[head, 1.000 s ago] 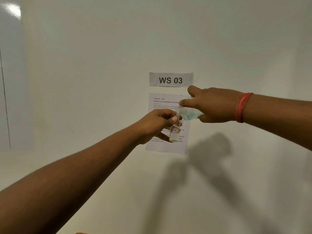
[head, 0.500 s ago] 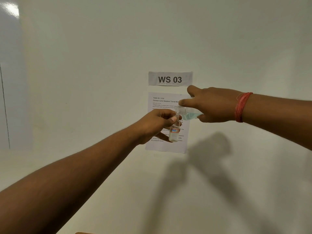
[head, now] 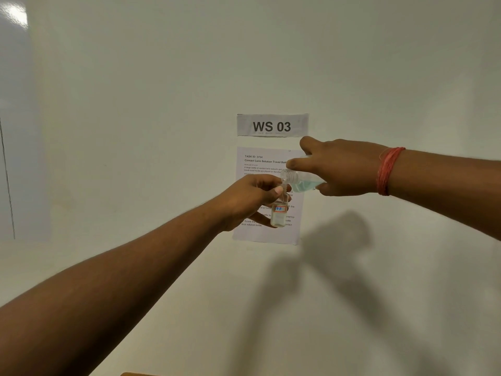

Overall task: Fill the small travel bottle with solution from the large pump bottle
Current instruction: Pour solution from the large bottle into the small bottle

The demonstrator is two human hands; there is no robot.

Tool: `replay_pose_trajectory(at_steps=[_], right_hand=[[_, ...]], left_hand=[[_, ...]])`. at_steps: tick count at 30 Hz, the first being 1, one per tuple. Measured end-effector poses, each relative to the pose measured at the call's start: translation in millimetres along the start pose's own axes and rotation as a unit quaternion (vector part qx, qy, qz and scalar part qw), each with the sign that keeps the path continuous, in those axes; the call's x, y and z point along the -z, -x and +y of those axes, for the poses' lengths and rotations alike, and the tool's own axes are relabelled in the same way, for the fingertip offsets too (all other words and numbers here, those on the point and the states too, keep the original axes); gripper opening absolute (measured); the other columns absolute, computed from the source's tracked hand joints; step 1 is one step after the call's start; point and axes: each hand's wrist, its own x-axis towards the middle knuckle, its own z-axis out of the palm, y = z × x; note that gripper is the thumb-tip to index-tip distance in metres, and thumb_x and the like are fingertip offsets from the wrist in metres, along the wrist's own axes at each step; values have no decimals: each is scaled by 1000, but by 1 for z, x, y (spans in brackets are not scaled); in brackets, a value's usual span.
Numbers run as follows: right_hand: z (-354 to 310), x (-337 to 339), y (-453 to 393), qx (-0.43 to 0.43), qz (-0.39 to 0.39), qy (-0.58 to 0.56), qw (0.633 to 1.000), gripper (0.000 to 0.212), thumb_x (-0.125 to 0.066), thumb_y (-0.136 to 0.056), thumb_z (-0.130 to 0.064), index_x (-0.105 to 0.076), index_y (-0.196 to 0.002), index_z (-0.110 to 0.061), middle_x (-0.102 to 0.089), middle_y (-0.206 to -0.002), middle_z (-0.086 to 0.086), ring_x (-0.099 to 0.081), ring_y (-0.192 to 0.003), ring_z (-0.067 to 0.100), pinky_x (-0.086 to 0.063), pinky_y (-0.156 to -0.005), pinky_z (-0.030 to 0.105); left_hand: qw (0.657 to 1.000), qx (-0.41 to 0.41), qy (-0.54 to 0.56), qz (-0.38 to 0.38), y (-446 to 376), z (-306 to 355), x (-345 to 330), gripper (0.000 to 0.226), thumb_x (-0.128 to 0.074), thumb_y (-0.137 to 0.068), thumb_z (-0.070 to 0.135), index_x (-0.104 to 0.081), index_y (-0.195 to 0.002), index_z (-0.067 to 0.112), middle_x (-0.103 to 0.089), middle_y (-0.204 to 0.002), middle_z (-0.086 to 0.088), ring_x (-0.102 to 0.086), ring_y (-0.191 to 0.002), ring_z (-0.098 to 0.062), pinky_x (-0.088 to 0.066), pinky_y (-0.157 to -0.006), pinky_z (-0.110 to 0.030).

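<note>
My left hand holds the small travel bottle upright in front of the wall; it is clear, with a red-and-blue label and clear liquid in its lower part. My right hand grips the large bottle, tipped on its side with its open threaded neck pointing left, right above the small bottle's mouth. Pale blue solution lies in the tipped bottle. No pump head is in view, and most of the large bottle is hidden by my fingers.
A white wall fills the view. A "WS 03" label and a printed task sheet are stuck to it behind my hands. A red thread band circles my right wrist. My arms cast shadows at lower right.
Almost nothing differs: both hands keep the same pose, with the large bottle tipped over the small one. Only the view shifts slightly.
</note>
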Motion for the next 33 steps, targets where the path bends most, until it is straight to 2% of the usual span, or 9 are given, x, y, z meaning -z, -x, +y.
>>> replay_pose_trajectory(at_steps=[13,17,27,30,33], right_hand=[[2,0,0,-2,1,0,1000,72,-61,-89,-28,-23,-149,-32,-31,-128,7,-48,-66,21,-44,-60,32],[2,1,1,-2,-2,4,1000,71,-61,-89,-29,-22,-149,-32,-30,-128,6,-46,-64,19,-40,-59,31],[2,1,1,1,1,0,1000,71,-61,-88,-28,-23,-149,-32,-30,-127,6,-46,-63,19,-46,-59,32],[1,2,2,-1,2,1,1000,71,-61,-89,-29,-23,-149,-32,-31,-128,6,-42,-60,16,-42,-58,31],[1,2,2,0,2,4,1000,72,-61,-89,-29,-23,-149,-32,-31,-128,7,-45,-63,19,-41,-59,31]], left_hand=[[1000,-4,11,-1,0,0,-1,25,-54,-105,18,-68,-124,9,-72,-118,-11,-70,-111,-28,-63,-82,-51],[1000,-4,8,2,0,0,-1,26,-54,-105,17,-67,-126,10,-72,-118,-11,-69,-112,-29,-62,-85,-55],[1000,-3,6,0,1,0,-1,26,-53,-105,17,-67,-126,10,-71,-120,-12,-69,-112,-30,-61,-86,-56],[1000,-4,8,-1,2,0,-1,26,-53,-105,17,-67,-125,10,-72,-120,-13,-69,-112,-30,-62,-85,-55],[1000,-3,13,-1,2,-1,-1,25,-53,-105,16,-67,-125,9,-72,-118,-12,-69,-111,-29,-62,-84,-54]])
